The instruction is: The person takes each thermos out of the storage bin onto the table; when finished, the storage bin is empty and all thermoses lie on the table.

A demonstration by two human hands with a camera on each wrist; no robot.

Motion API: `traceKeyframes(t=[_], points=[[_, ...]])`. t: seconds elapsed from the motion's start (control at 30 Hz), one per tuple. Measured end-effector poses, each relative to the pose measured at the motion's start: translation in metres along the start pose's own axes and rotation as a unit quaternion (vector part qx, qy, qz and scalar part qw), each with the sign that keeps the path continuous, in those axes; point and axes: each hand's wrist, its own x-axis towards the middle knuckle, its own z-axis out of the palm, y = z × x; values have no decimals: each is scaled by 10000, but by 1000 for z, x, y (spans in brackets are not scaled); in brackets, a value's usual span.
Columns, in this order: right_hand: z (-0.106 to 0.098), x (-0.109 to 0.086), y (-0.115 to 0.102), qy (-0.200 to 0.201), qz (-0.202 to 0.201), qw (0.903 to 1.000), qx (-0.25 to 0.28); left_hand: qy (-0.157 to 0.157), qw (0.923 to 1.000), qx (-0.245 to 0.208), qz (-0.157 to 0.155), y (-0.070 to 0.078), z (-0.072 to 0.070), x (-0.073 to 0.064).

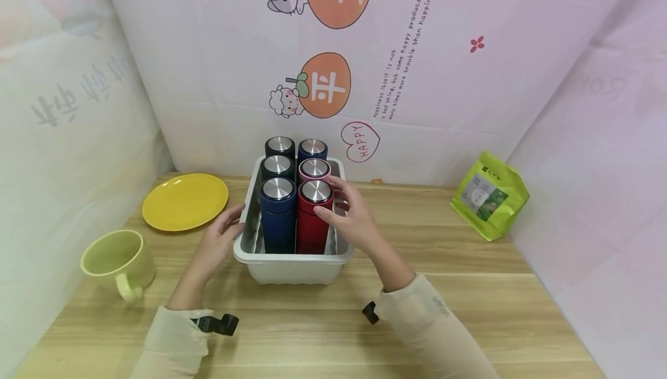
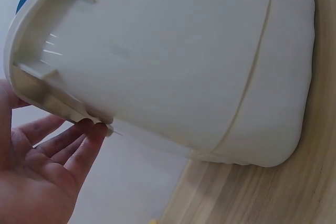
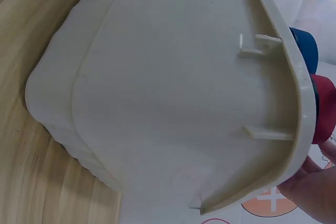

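Note:
A white plastic bin (image 1: 294, 273) stands on the wooden table, holding several upright thermoses with silver-topped lids in two columns. Nearest are a blue thermos (image 1: 278, 230) and a red thermos (image 1: 312, 232). Behind them show a pink thermos (image 1: 315, 168), a black one (image 1: 277, 165) and others at the back. My left hand (image 1: 216, 243) holds the bin's left rim, its fingers (image 2: 86, 145) tucked under the lip. My right hand (image 1: 356, 223) grips the red thermos near its lid, thumb in front and fingers round the right side. The right wrist view shows the red lid (image 3: 324, 108) above the rim, beside that hand.
A yellow plate (image 1: 184, 202) lies left of the bin, with a light green mug (image 1: 118, 260) in front of it. At the far right a green pouch (image 1: 490, 197) leans by the side wall. Printed white cloth walls enclose the table (image 1: 443, 309).

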Motion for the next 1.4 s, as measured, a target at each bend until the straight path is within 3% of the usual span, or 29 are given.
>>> traceKeyframes(t=[0.5,0.87,1.4], points=[[12,5,1,96,199,9994,262,33,9974,-721,-36,-1,2,1],[12,8,1,397,-2,9985,380,132,9968,-775,143,-3,5,1],[-24,20,-47,637,-387,9970,188,138,9960,-860,210,-5,5,1]])
